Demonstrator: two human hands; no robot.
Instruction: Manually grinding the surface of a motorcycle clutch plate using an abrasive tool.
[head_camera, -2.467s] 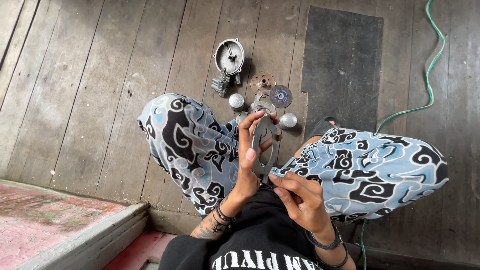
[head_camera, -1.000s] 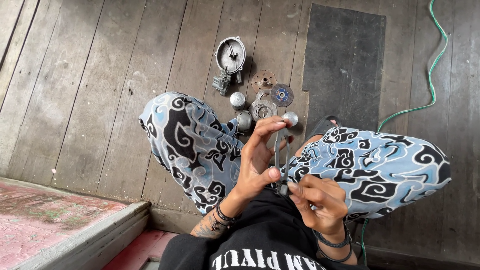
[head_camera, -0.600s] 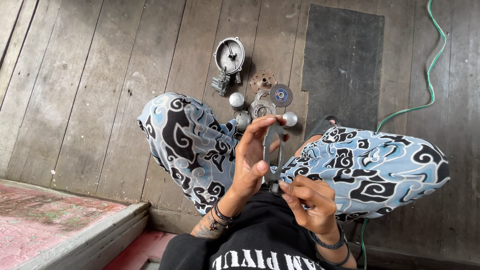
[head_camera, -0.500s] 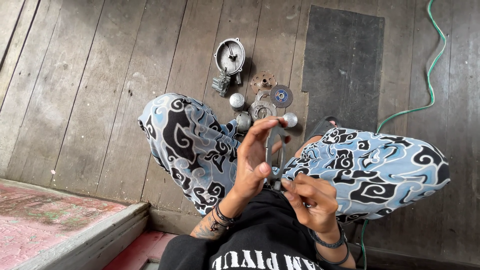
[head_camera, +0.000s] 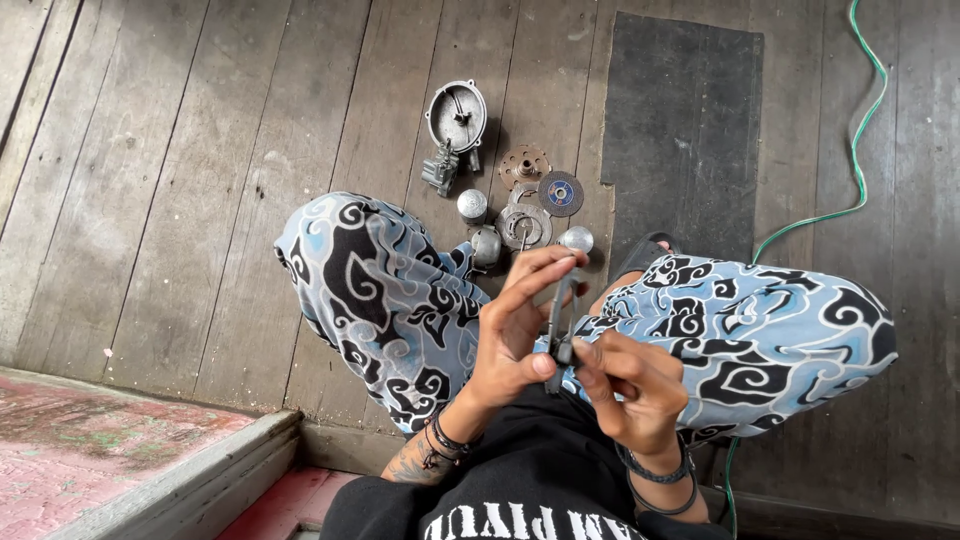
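Since half a second ago the right hand (head_camera: 625, 385) has slid up the dark ring-shaped part (head_camera: 562, 315), held edge-on above the lap, its fingers pinched together on the lower end, while the left hand (head_camera: 515, 325) clasps the upper arc between thumb and extended fingers. Below lie grey wooden floorboards (head_camera: 200, 180) with one dark mat (head_camera: 680, 130) and one green cable (head_camera: 850, 190). Ahead of the knees: one round metal housing (head_camera: 456, 115), one small disc (head_camera: 560, 193), three shiny caps (head_camera: 471, 205).

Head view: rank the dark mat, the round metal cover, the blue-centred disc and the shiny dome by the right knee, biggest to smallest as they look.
1. Dark mat, by far the largest.
2. Round metal cover.
3. Blue-centred disc.
4. Shiny dome, only a little smaller than the disc.
All lie on the floor, so nearness hardly skews this.
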